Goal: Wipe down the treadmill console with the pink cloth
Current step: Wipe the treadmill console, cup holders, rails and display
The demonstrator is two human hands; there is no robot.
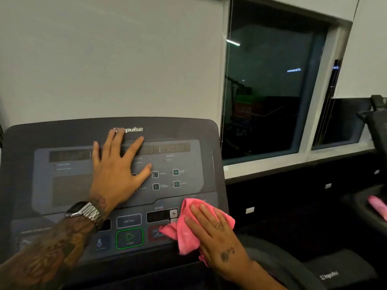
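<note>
The dark treadmill console fills the lower left, with dim number displays, small program buttons, an ENTER key and a green start button. My left hand lies flat on the upper display panel, fingers spread, a metal watch on the wrist. My right hand presses the crumpled pink cloth against the console's lower right corner, beside the speed buttons. The cloth covers part of the red stop button.
A white wall rises behind the console. A dark window and a white sill are to the right. A second machine at the far right holds another pink object. A dark padded handrail curves below my right hand.
</note>
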